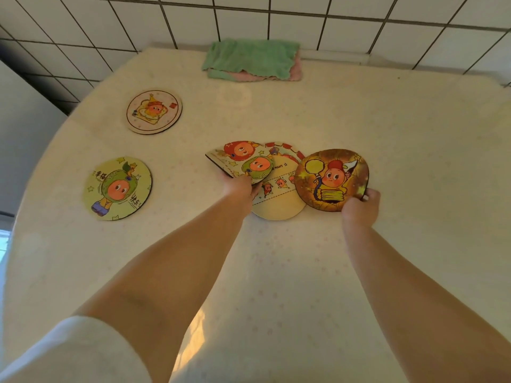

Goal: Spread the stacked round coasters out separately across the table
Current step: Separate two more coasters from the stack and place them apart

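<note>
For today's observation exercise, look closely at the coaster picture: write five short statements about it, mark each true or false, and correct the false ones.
1. Two coasters already lie apart on the left of the table. True: the green-character coaster and the pale toast coaster.
2. The right hand grips the dark brown coaster at its near edge. True.
3. The left hand rests flat and empty on the table. False: it holds the two-character coaster, tilted up.
4. The cream coaster lies clear of the others. False: both held coasters overlap it.
5. The green cloth sits at the far edge by the tiled wall. True.
</note>
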